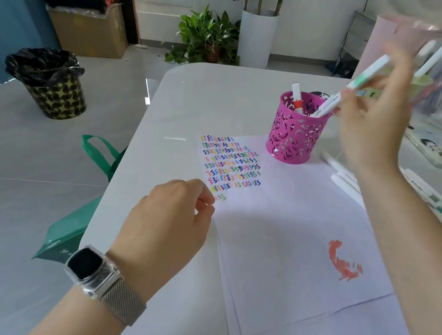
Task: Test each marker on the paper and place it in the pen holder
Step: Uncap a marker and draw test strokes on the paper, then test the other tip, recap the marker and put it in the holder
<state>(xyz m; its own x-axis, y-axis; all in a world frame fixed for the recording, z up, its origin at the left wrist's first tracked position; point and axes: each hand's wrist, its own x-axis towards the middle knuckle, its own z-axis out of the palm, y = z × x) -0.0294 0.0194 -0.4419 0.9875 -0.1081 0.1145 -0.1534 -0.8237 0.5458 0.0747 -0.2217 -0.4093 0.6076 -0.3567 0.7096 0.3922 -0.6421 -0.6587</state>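
The right hand pinches a white marker with a green band in its fingertips, the marker tilted, its lower end just above the rim of the pink perforated metal pen holder (two markers already stand inside). The holder sits on the far edge of the white paper sheet. The left hand rests on the sheet's left edge, fingers loosely curled, holding nothing.
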